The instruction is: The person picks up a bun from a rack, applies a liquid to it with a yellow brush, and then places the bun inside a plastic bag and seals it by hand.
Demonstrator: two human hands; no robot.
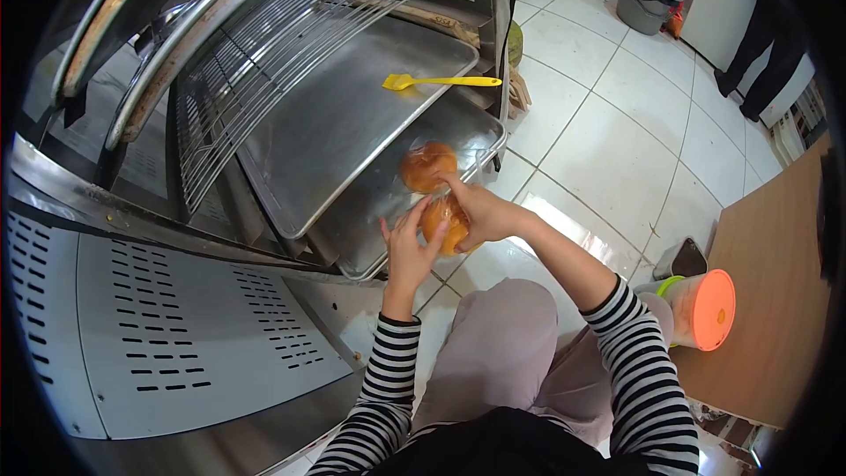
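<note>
In the head view, a round golden-brown bun [448, 227] in what looks like clear plastic wrap is held over the front edge of the lower tray [352, 234]. My right hand [483, 211] grips it from the right, fingers curled around its side. From the left, my left hand [409, 247] has thumb and index finger on the bun, its other fingers spread. Just beyond, a second bun [428, 167] rests on the lower tray. A yellow pastry brush [441, 81] lies on the upper metal tray [352, 106].
Wire racks [264, 70] slope above the trays inside a metal rack or oven. A vented grey panel [203, 326] stands at lower left. To the right are a wooden table [767, 300] and a tub with an orange lid [713, 309]. Far off, a grey bin [643, 4] and a person's legs [765, 48].
</note>
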